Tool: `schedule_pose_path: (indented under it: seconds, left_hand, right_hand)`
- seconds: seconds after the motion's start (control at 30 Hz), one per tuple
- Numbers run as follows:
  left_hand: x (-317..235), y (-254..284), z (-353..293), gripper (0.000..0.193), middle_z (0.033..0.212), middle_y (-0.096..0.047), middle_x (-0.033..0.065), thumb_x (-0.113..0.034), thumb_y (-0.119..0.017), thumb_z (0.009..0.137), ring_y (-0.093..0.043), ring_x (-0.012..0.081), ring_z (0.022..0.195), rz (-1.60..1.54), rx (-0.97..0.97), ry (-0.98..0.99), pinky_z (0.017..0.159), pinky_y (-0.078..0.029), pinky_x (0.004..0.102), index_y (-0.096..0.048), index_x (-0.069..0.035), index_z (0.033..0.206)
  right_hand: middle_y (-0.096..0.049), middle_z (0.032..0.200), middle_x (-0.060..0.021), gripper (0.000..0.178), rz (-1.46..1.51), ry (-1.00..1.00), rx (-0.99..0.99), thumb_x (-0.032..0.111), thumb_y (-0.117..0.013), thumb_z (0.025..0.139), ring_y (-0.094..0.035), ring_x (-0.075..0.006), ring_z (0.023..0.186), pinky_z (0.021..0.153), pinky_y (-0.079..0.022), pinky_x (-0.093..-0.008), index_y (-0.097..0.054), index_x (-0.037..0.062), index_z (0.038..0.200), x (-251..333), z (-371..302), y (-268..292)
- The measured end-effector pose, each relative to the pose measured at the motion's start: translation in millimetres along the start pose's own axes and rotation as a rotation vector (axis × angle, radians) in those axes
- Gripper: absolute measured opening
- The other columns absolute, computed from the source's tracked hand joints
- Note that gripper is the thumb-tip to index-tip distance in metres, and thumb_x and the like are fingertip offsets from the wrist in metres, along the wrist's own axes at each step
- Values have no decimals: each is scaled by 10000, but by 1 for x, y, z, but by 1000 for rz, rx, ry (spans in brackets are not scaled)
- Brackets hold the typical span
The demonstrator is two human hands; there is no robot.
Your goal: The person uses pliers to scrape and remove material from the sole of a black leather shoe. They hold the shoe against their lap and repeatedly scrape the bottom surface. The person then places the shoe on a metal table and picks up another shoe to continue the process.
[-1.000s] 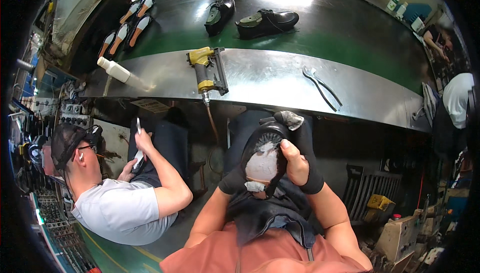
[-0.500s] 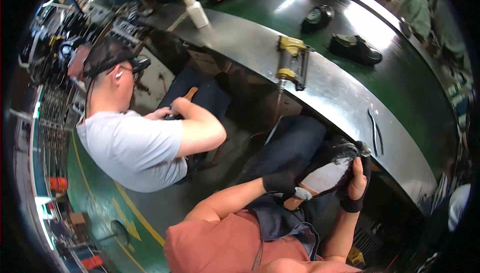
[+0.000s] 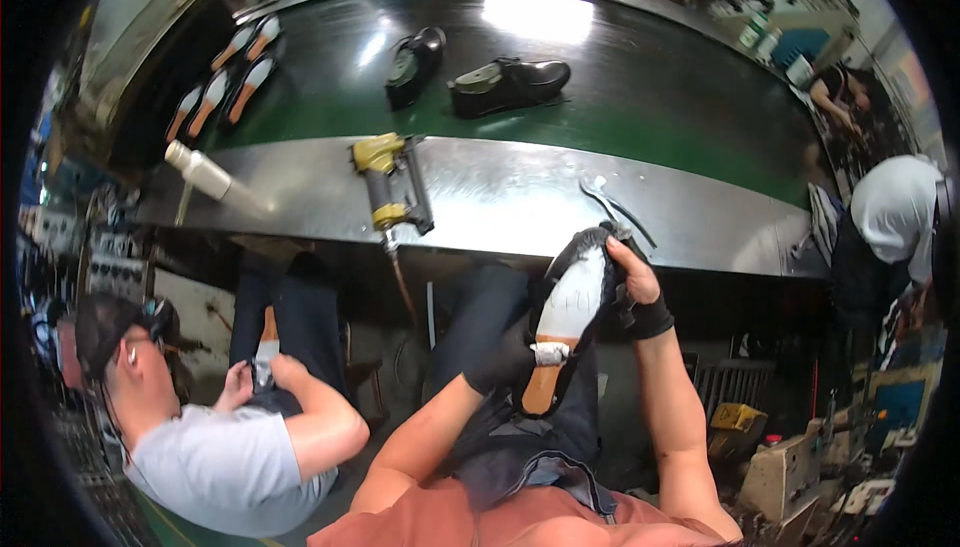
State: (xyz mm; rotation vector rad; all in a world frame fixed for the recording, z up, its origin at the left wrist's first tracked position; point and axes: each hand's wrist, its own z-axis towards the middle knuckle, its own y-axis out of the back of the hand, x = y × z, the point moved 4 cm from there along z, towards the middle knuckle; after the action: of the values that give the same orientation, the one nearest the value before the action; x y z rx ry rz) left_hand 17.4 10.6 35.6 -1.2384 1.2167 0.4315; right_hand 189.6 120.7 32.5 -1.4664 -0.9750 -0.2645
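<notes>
A black shoe point(image 3: 572, 299) is held over my lap with its underside up, showing a white panel and a tan heel part. My left hand point(image 3: 503, 359), in a black fingerless covering, grips the shoe at its middle and heel; a whitish wrapped thumb lies across the underside. Around the toe end, my right hand point(image 3: 638, 282) is closed, its bare thumb along the edge and a black band at the wrist. Its other fingers are mostly hidden behind the shoe. Just beyond the toe, pincers point(image 3: 618, 211) with dark handles lie on the metal ledge point(image 3: 500, 187).
A yellow and black nail gun point(image 3: 385, 182) with a hose lies on the ledge, left of a white bottle's point(image 3: 205, 175) right side. Black shoes point(image 3: 510, 85) and several upturned ones point(image 3: 210, 102) rest on the green belt point(image 3: 330, 122). A co-worker point(image 3: 240, 447) sits left, holding a shoe.
My view has swung right, so the ledge and belt now run across it. The shoe stands more upright, toe toward the ledge, with both hands still on it.
</notes>
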Motion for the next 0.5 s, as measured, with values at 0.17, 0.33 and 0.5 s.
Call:
schedule_pose_path:
  seconds: [0.17,0.33,0.5]
  left_hand:
    - [-40,23,75,319,938,-617,24,-224,-665,862,-584,98,829,-80,-29,212,751,-484,258,-597,-30,1105]
    - [-139,71,265,324,938,-609,16,-276,-655,861,-575,102,851,308,113,27,753,-476,257,-604,-51,1089]
    - [-184,77,380,675,1186,-607,211,-385,-660,783,-606,320,1074,1454,-384,66,907,-475,383,-471,-22,1319]
  right_hand:
    - [-374,1451,-183,507,-24,245,-276,208,-409,1019,-333,-281,1368,1147,-257,-393,-275,-96,1402,47,-27,-3]
    - [-519,1319,-168,426,-674,270,-147,251,-374,1017,-452,-266,1277,1080,-349,-395,-493,-57,1286,16,-77,28]
    - [-634,1039,-141,408,-567,129,-311,159,-696,841,-635,-198,953,840,-501,-325,-540,-18,1174,-135,-95,19]
